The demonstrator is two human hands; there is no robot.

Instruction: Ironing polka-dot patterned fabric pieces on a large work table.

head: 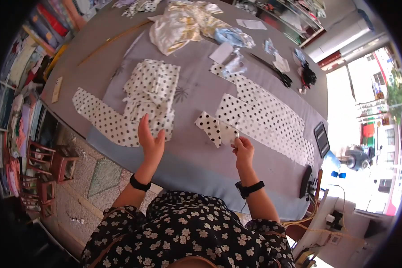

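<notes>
My right hand (244, 150) pinches the corner of a small white piece of fabric with black dots (210, 127), partly folded over, at the middle of the cloth-covered table. My left hand (151, 137) is raised with fingers apart and holds nothing. Beyond it lies a crumpled dotted fabric piece (150, 80), and a curved dotted strip (98, 114) reaches out to the left. Flat dotted fabric pieces (261, 114) spread to the right of the small piece, some overlapping.
Black scissors (274, 72) lie at the far right near fabric scraps (234, 62). Cream and yellow fabric (177, 26) is heaped at the back. A phone-like device (321, 139) rests at the right edge; a wooden stick (114, 40) lies at the back left.
</notes>
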